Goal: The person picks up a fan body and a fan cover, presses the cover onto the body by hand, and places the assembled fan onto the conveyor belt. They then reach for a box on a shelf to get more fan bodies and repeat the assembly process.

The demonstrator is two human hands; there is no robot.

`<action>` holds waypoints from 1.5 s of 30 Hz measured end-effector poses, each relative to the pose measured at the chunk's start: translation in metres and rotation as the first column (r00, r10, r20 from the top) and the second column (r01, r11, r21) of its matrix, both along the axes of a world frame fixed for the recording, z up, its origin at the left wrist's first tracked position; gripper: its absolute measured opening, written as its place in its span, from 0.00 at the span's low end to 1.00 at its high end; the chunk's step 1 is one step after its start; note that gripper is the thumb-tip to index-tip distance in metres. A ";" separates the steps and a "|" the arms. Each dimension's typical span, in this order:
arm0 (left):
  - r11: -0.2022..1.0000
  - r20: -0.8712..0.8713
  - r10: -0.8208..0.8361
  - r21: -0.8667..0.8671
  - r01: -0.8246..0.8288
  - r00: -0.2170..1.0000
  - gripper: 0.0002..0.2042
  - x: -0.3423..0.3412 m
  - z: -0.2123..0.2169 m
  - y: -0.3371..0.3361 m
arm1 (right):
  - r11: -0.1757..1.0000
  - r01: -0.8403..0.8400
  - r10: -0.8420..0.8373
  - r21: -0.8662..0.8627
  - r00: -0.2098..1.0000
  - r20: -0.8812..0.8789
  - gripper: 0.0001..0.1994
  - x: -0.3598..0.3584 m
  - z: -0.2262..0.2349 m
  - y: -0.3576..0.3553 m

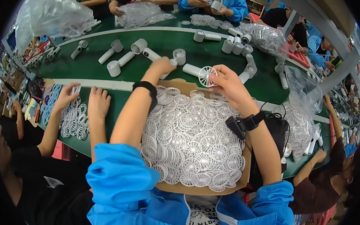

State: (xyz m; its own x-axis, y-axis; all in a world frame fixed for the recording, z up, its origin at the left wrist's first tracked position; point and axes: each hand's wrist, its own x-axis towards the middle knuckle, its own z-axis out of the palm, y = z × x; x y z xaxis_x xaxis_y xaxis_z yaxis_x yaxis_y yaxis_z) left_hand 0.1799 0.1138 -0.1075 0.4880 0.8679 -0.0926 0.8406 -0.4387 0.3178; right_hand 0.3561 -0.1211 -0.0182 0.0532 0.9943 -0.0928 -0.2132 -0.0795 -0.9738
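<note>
A long green counter (pixel 171 38) runs beyond both hands, strewn with white plastic handles and round housings. Just under the forearms lies a brown cardboard sheet (pixel 234 183) heaped with a pile of white spoked grilles (pixel 194 140), flat round discs overlapping one another. Past the left hand (pixel 160 66) lies a white fan body (pixel 154 55) on the counter, its handle reaching toward the hand; the fingers close on the near end of it, curled narrow. The right hand (pixel 225 81) is raised above the far edge of the pile, and its fingers pinch a single white grille (pixel 207 76) by the rim, held upright and facing left. Just left of those fingers, another white handle (pixel 192 69) lies on the counter. Both wrists carry black bands, above blue sleeves.
</note>
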 end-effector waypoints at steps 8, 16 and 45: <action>0.989 0.159 0.134 0.044 -0.143 0.978 0.32 0.020 0.016 -0.022 | 0.993 0.048 -0.015 0.111 0.960 -0.281 0.11 -0.017 -0.029 0.011; 0.875 0.945 0.308 -0.328 0.357 0.113 0.37 0.025 0.088 -0.153 | 0.939 0.198 -0.119 0.280 0.954 -0.275 0.13 -0.013 -0.034 0.012; 0.842 0.854 0.294 -0.444 0.306 0.430 0.43 0.024 0.053 -0.164 | 0.733 0.095 -0.633 0.673 0.458 0.624 0.18 -0.001 -0.039 0.003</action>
State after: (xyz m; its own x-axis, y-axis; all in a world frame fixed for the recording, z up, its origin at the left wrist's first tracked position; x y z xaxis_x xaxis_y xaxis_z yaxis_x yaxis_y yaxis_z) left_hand 0.2036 -0.0498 -0.0543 0.5536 0.8328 0.0057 -0.0428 0.0216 0.9988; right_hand 0.3552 -0.1178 -0.0570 0.2007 0.7184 0.6661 0.7553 0.3196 -0.5722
